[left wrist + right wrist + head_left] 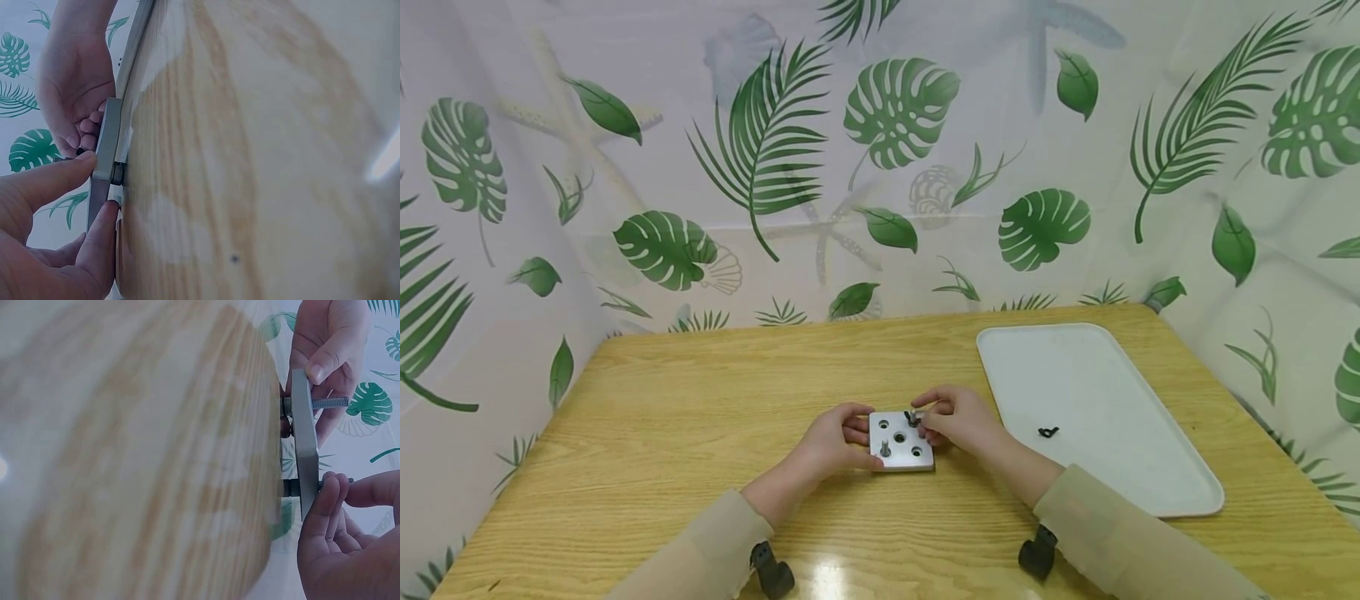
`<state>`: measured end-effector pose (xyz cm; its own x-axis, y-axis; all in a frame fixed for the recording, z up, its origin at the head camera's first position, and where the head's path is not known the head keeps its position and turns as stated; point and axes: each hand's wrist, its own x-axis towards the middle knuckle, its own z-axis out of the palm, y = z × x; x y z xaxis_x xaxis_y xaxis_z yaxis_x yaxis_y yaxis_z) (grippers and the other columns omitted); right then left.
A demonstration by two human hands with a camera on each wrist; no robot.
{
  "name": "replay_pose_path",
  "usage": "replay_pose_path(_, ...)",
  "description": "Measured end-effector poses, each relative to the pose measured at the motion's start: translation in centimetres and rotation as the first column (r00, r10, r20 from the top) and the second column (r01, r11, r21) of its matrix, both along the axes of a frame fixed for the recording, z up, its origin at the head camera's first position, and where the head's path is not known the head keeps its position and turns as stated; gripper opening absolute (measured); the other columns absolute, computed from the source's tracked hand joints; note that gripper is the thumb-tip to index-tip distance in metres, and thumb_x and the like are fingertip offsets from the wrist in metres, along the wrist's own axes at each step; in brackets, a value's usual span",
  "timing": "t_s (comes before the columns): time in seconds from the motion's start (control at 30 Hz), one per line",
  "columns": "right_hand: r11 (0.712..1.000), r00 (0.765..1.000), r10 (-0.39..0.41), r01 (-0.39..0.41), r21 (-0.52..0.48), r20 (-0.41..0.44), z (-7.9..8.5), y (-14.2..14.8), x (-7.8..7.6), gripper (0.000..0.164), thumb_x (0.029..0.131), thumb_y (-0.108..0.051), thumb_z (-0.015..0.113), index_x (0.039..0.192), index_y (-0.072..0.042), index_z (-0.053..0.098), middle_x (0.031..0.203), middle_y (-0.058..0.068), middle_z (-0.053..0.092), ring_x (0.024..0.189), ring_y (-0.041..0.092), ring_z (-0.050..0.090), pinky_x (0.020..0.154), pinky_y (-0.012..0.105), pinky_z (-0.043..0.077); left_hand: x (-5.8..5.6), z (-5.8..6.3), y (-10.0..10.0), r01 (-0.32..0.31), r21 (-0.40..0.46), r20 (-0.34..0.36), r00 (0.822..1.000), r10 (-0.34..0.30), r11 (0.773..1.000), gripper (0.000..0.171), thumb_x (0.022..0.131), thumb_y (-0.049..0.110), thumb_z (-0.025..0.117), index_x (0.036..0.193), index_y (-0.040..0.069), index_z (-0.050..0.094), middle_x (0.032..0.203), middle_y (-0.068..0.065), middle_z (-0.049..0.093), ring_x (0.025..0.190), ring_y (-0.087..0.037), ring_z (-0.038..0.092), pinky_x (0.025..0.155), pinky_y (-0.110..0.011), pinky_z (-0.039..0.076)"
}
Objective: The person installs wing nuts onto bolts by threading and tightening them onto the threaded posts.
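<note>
A square silver metal plate (901,461) with several holes lies on the table. A threaded bolt (885,449) stands upright through its near left corner. Another bolt (913,415) rises at the far right corner, with a black wing nut (908,417) on it. My left hand (831,442) grips the plate by its left side, thumb at the near corner. My right hand (961,421) pinches at the far right bolt and wing nut, partly hiding them. Seen from the right wrist, dark bolt heads (289,487) sit beneath the plate, between it and the table.
To the right, a white tray (1075,367) lies on the wooden table (715,400). A second black wing nut (1048,432) rests on the tray near its left edge. A leaf-patterned cloth (805,275) hangs behind the table and at its sides.
</note>
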<state>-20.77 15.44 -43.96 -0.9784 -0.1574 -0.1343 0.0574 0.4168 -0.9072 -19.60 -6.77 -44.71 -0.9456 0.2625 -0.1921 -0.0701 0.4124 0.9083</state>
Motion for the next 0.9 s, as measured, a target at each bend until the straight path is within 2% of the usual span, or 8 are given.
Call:
replay_pose_path(0.17,0.999,1.000,0.022,-0.022,0.036,0.004,-0.02,0.03,-0.12,0.032,0.096,-0.001,0.062,0.127,0.004,0.071,0.078,0.006,0.075,0.066,0.008,0.063,0.064,0.023,0.058,0.03,-0.02,-0.04,0.004,0.006,0.004,1.000,-0.004,1.000,0.077,0.077,-0.008,0.091,0.146,0.000,0.058,0.123,-0.015,0.068,0.106,-0.022,0.069,0.092,-0.034,0.058)
replay_pose_path(0.4,0.995,0.999,0.044,-0.045,0.084,0.006,0.04,-0.07,-0.23,0.028,0.095,-0.005,0.069,0.123,0.002,0.072,0.073,0.000,0.071,0.064,0.008,0.061,0.060,0.022,0.055,-0.10,-0.03,0.05,0.001,0.002,0.003,1.000,-0.001,1.000,0.077,0.076,-0.008,0.091,0.146,-0.001,0.058,0.123,-0.015,0.068,0.106,-0.021,0.069,0.090,-0.032,0.059)
replay_pose_path(0.53,0.996,1.000,0.027,-0.027,0.081,0.006,-0.04,-0.12,-0.32,0.021,0.096,-0.006,0.073,0.114,0.004,0.070,0.071,0.000,0.068,0.063,0.007,0.059,0.058,0.021,0.053,-0.20,0.01,0.08,0.000,0.006,-0.002,1.000,0.000,1.000,0.078,0.076,-0.010,0.090,0.146,-0.001,0.058,0.123,-0.016,0.068,0.105,-0.021,0.069,0.089,-0.032,0.059)
replay_pose_path(0.67,0.996,1.000,0.005,-0.005,0.092,-0.002,-0.05,-0.14,-0.33,0.011,0.096,-0.007,0.076,0.100,0.002,0.069,0.068,-0.001,0.066,0.061,0.007,0.058,0.057,0.021,0.051,-0.21,0.06,0.05,-0.002,0.008,0.003,1.000,0.002,1.000,0.077,0.076,-0.010,0.090,0.146,-0.001,0.058,0.123,-0.016,0.068,0.105,-0.021,0.069,0.089,-0.031,0.059)
replay_pose_path(0.9,0.987,1.000,-0.019,0.020,0.157,-0.003,0.06,-0.06,-0.19,0.015,0.094,-0.012,0.080,0.090,-0.004,0.067,0.068,0.001,0.064,0.061,0.009,0.059,0.057,0.022,0.052,-0.08,0.10,0.09,-0.006,0.000,0.014,1.000,0.006,1.000,0.077,0.077,-0.008,0.091,0.146,0.000,0.058,0.124,-0.015,0.067,0.106,-0.021,0.068,0.090,-0.032,0.059)
